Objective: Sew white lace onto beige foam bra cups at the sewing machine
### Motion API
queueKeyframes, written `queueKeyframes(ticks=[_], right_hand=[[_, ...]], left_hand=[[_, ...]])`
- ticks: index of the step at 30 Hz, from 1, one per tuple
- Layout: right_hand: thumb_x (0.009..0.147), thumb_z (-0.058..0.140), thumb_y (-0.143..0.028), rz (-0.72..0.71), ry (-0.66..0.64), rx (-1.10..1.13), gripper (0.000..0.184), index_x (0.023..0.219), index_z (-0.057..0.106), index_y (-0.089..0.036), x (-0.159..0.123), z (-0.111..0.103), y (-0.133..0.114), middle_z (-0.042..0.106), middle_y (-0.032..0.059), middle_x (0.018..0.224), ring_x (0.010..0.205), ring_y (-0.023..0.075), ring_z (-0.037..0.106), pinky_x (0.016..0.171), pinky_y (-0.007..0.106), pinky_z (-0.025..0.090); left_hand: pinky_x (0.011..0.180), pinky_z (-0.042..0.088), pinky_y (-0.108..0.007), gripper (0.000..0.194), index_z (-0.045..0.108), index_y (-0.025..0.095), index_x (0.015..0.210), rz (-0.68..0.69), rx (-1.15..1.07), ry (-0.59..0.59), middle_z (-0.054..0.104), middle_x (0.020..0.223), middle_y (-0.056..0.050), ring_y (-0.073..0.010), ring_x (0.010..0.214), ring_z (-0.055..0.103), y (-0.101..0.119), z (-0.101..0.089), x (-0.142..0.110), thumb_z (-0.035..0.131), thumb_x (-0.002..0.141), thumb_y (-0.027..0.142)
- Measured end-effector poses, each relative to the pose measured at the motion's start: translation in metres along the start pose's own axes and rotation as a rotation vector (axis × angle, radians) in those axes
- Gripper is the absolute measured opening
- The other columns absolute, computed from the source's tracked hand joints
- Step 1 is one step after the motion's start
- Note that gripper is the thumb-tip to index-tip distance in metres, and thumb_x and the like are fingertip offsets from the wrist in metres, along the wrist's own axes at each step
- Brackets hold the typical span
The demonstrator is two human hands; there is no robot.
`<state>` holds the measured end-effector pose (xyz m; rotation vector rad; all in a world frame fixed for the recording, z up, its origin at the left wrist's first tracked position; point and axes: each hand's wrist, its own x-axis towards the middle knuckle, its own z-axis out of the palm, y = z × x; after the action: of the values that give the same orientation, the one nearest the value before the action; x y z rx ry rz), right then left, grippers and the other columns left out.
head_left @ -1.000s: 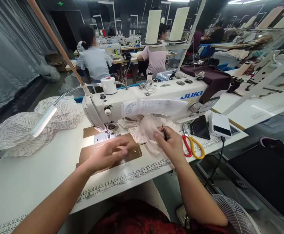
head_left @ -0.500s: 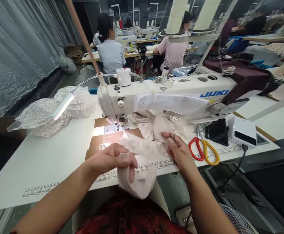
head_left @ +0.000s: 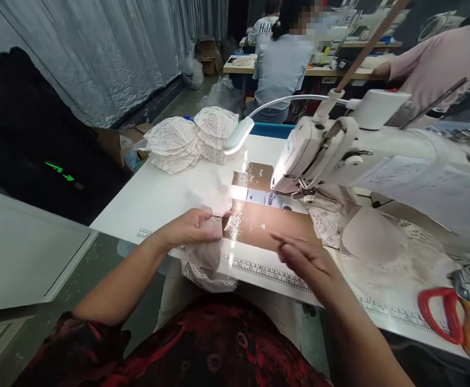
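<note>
Now, left grip [head_left: 192,227] pinches pale fabric [head_left: 206,255] over the desk's [head_left: 166,196] front edge; best held smooth. Right grip [head_left: 305,263]: cannot tell.

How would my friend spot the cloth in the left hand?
Find the big white sewing machine. Left of it, near the front edge of the white table, is the person's left hand, gripping a pale cloth. Its lacy end hangs past that edge, unlike the lace pile resting on the table farther back.
</note>
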<state>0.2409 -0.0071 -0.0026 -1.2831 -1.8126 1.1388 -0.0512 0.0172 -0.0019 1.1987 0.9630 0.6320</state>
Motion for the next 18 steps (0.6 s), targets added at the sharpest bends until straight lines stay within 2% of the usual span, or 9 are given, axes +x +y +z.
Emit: queueKeyframes(ticks=[2,4,7,14,18], right_hand=[[0.086,0.056,-0.045,0.035,-0.174,0.081,0.04,0.115,0.067,-0.021,0.017,0.021,-0.013,0.064,0.0035,0.08,0.074,0.015,0.058,0.068,0.027,0.047],[0.083,0.058,-0.046,0.092,-0.288,0.184,0.042,0.116,0.067,-0.02,0.031,0.038,-0.019,0.063,0.0025,0.078,0.07,0.013,0.056,0.063,0.026,0.045],[0.081,0.061,-0.046,0.155,-0.379,0.341,0.045,0.116,0.066,-0.019,0.044,0.055,-0.017,0.058,-0.0001,0.07,0.06,0.0099,0.049,0.054,0.023,0.039],[0.078,0.066,-0.045,0.146,-0.364,0.429,0.037,0.103,0.071,-0.019,0.051,0.07,-0.011,0.054,-0.0013,0.066,0.052,0.007,0.039,0.045,0.02,0.029],[0.079,0.064,-0.046,0.149,-0.362,0.463,0.036,0.101,0.072,-0.019,0.052,0.07,-0.012,0.052,-0.0031,0.062,0.049,0.0062,0.038,0.045,0.021,0.029]], left_hand=[[0.095,0.045,-0.039,0.049,0.061,0.015,0.113,0.028,-0.02,-0.063,0.066,0.107,-0.008,-0.0246,0.107,0.059,-0.004,0.003,-0.001,0.076,0.071,0.035],[0.095,0.045,-0.039,0.046,0.061,0.016,0.111,0.038,-0.019,-0.113,0.066,0.104,-0.007,-0.0243,0.105,0.06,-0.005,0.005,-0.002,0.076,0.071,0.034],[0.093,0.046,-0.039,0.044,0.061,0.015,0.112,0.046,-0.031,-0.171,0.066,0.101,-0.007,-0.0243,0.101,0.061,-0.007,0.004,-0.005,0.073,0.073,0.033],[0.085,0.049,-0.032,0.043,0.061,0.016,0.116,0.071,-0.014,-0.25,0.066,0.106,-0.009,-0.0231,0.1,0.062,-0.009,-0.001,-0.005,0.07,0.076,0.029],[0.094,0.046,-0.032,0.061,0.051,0.022,0.132,0.122,0.068,-0.27,0.059,0.127,-0.009,-0.0247,0.119,0.054,-0.009,-0.003,-0.001,0.071,0.075,0.024]])
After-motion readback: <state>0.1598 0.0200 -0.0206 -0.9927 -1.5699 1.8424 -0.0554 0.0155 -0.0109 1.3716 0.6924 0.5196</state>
